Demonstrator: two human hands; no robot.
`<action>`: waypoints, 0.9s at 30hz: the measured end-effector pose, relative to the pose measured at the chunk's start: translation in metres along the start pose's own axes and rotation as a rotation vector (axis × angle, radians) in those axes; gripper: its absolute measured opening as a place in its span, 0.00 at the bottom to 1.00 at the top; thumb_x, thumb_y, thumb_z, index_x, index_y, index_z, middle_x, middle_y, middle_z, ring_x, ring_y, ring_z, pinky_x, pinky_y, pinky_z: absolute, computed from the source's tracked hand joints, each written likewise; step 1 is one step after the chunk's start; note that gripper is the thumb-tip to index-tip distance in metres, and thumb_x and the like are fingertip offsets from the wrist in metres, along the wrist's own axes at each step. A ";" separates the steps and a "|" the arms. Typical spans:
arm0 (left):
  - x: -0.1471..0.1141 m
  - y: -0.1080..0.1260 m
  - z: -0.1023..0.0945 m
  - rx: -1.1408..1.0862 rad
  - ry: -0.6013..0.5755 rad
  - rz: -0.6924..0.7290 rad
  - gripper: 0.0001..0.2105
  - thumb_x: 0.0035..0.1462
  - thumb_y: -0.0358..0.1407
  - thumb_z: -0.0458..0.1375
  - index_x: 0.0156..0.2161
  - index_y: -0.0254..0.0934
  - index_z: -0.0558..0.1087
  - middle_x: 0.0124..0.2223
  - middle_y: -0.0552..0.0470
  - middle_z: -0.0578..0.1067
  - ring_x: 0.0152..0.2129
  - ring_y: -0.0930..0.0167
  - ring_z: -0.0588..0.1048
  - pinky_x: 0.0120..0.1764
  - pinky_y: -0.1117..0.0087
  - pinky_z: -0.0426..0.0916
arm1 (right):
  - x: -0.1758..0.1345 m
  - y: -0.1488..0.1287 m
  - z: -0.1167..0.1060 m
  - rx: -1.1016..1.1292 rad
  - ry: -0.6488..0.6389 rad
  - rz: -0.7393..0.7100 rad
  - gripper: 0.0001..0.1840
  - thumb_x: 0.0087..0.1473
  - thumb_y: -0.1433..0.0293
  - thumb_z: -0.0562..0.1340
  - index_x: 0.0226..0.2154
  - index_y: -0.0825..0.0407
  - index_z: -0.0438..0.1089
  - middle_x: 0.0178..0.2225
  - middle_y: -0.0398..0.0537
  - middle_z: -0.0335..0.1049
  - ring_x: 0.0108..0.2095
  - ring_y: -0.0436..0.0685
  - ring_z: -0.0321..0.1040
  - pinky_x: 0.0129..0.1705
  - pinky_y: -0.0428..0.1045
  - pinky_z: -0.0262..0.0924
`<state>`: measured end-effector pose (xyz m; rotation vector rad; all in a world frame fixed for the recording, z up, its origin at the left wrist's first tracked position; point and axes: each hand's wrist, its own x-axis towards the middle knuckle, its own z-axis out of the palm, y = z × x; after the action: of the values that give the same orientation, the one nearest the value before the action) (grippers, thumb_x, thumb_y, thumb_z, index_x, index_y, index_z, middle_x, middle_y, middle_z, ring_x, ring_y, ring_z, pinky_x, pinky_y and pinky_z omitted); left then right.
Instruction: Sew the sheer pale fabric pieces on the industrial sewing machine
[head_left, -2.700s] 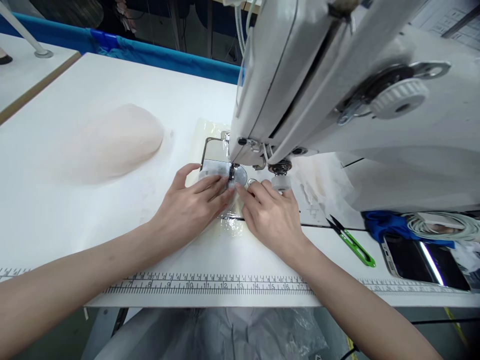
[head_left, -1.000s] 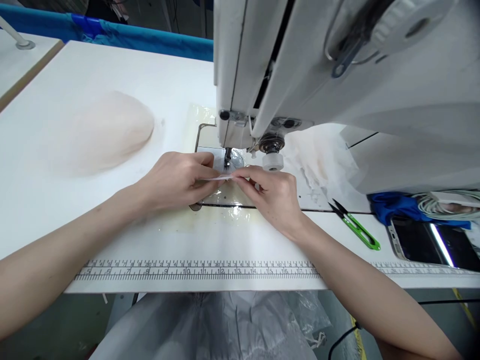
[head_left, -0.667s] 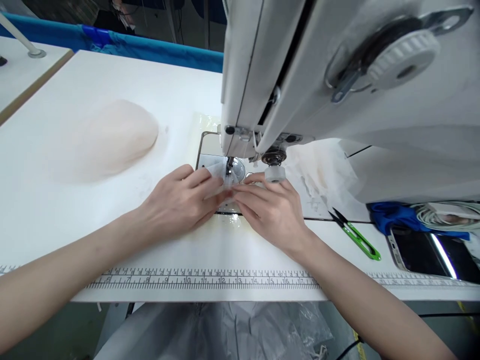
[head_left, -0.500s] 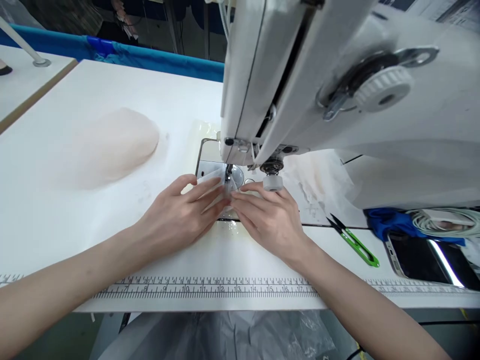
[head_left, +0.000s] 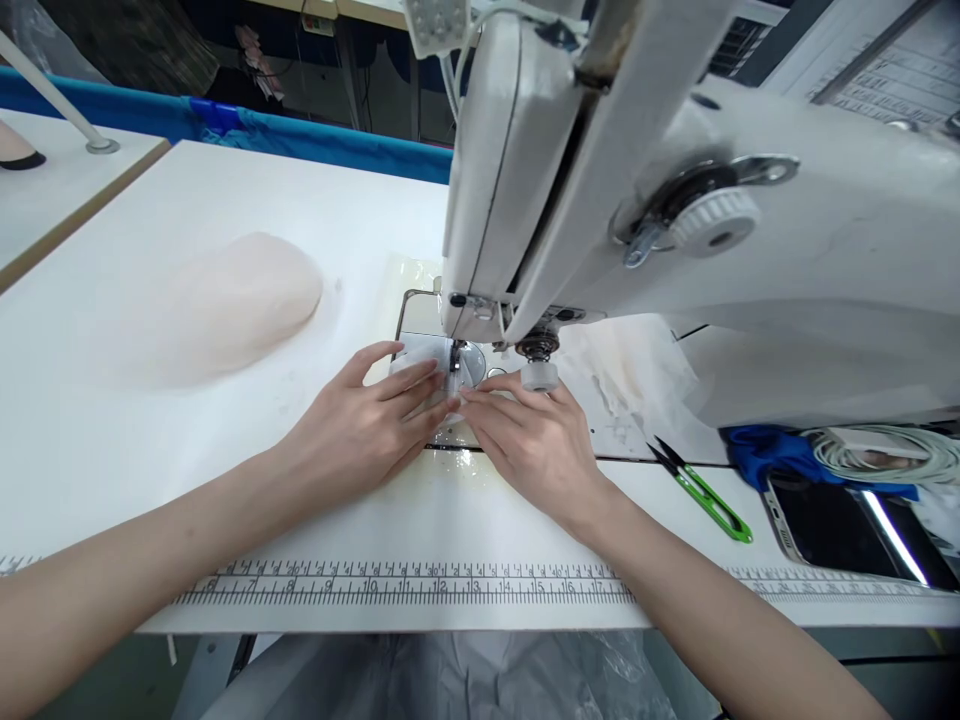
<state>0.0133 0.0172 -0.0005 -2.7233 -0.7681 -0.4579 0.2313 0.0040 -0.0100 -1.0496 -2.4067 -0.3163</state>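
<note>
A small piece of sheer white fabric (head_left: 420,352) lies on the needle plate (head_left: 411,318), under the presser foot (head_left: 454,356) of a white sewing machine (head_left: 487,190). My left hand (head_left: 367,420) is on the fabric, left of the foot, its outer finger lifted and spread while the fingertips nearest the foot close on the cloth. Close by on the right, my right hand (head_left: 536,440) has its fingers bunched together, pinching the fabric edge just in front of the foot. Both hands' fingertips almost meet; parts of the cloth are hidden beneath them.
A pale domed pad (head_left: 255,300) rests on the table at left. Thin whitish cloth (head_left: 637,365) lies under the machine arm. Green thread snips (head_left: 705,495), a phone (head_left: 840,525), blue cloth (head_left: 765,455) and a coiled cord (head_left: 885,450) sit at right. A printed ruler (head_left: 442,585) runs along the front edge.
The view has tilted, so the machine and table sit slightly lower in it. My left hand's outer fingers are more spread over the fabric. Both hands stay beside the presser foot.
</note>
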 end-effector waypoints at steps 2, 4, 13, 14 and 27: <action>0.001 -0.002 0.001 -0.028 -0.012 -0.020 0.14 0.65 0.30 0.50 0.53 0.38 0.71 0.51 0.47 0.77 0.55 0.63 0.71 0.61 0.47 0.58 | 0.001 0.001 0.002 -0.021 -0.014 0.013 0.10 0.60 0.77 0.59 0.34 0.50 0.75 0.39 0.40 0.79 0.38 0.52 0.72 0.41 0.52 0.56; 0.002 -0.004 0.002 -0.059 -0.044 -0.052 0.15 0.66 0.30 0.49 0.55 0.39 0.69 0.53 0.47 0.76 0.56 0.63 0.70 0.64 0.44 0.51 | 0.002 0.003 0.004 -0.046 -0.024 0.029 0.10 0.61 0.75 0.59 0.35 0.49 0.75 0.37 0.41 0.79 0.36 0.52 0.72 0.41 0.52 0.55; 0.001 -0.005 0.006 -0.080 -0.019 -0.082 0.15 0.66 0.30 0.50 0.56 0.36 0.68 0.55 0.43 0.74 0.55 0.61 0.70 0.64 0.38 0.46 | 0.003 0.004 0.004 -0.057 -0.014 0.007 0.09 0.62 0.71 0.59 0.37 0.51 0.76 0.41 0.42 0.79 0.40 0.54 0.72 0.44 0.52 0.56; 0.000 -0.003 0.005 -0.092 -0.020 -0.077 0.16 0.65 0.29 0.50 0.56 0.36 0.68 0.55 0.44 0.74 0.56 0.62 0.70 0.65 0.38 0.46 | 0.003 0.003 0.003 -0.058 -0.015 -0.006 0.09 0.62 0.70 0.59 0.38 0.51 0.76 0.42 0.42 0.78 0.40 0.55 0.72 0.45 0.53 0.56; -0.001 -0.002 0.004 -0.077 0.000 -0.045 0.15 0.64 0.28 0.51 0.55 0.33 0.70 0.53 0.43 0.75 0.53 0.62 0.73 0.66 0.42 0.46 | 0.001 0.003 0.002 -0.078 -0.046 -0.023 0.11 0.63 0.69 0.59 0.42 0.52 0.76 0.44 0.43 0.78 0.40 0.55 0.72 0.50 0.56 0.56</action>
<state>0.0125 0.0198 -0.0039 -2.7810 -0.8300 -0.5075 0.2323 0.0075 -0.0109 -1.0747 -2.4672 -0.4008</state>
